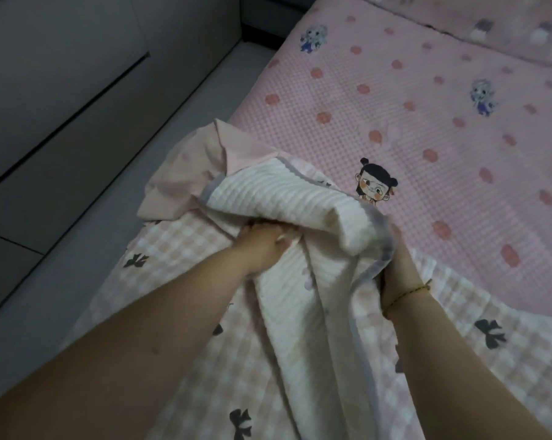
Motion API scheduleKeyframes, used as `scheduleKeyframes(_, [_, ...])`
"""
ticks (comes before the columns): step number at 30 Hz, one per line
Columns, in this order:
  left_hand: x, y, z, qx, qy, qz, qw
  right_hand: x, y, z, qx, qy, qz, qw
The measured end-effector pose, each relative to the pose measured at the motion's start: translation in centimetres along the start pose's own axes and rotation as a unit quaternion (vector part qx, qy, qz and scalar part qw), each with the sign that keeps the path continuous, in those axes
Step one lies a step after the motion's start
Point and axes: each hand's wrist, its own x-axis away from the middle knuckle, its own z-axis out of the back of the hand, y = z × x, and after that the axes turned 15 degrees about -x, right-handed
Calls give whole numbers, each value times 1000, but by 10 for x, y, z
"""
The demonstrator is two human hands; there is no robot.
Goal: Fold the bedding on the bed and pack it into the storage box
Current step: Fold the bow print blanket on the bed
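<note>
Grey floor point(61, 281) borders the bed at far left. Left hand point(265, 246) grips a bunched fold of the white ribbed blanket point(300, 211), fingers curled into the cloth. The blanket, trimmed in grey, is raised between the two hands above a pink checked quilt point(179, 249) printed with dark bows. Right hand point(401, 265) holds the blanket's grey edge, its fingertips hidden behind the fold. The pink bed sheet point(427, 122) bears a cartoon figure point(376, 182), its lower part covered by the blanket.

Bare forearms; thin red-and-gold cord bracelet point(409, 293) by the right hand point(401, 260).
</note>
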Motion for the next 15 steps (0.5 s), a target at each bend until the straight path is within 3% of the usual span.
scheduleKeyframes(2, [8,7,-10,151,68,50,985,-6,1,-12,71,-50,31,996])
scheduleKeyframes(3, [14,8,-10,234,116,87,961,-6,4,-17,143,-72,67,985])
scheduleKeyframes(5, [29,7,-13,314,203,188,908,-18,14,-19,277,-62,123,951])
scheduleKeyframes(7, [41,1,-21,396,243,307,831,-29,17,-21,289,-34,113,950])
scheduleKeyframes(9, [42,2,-20,552,206,340,733,-40,14,-19,219,1,68,973])
scheduleKeyframes(10, [37,4,-18,604,168,334,704,-45,11,-16,167,20,46,985])
scheduleKeyframes(12, [23,6,-17,667,113,314,666,-51,4,-5,77,50,6,996])
scheduleKeyframes(14, [10,5,-12,721,112,307,611,-67,2,7,93,73,-6,993])
scheduleKeyframes(15, [2,4,-10,728,131,306,599,-72,-1,10,113,83,-5,990])
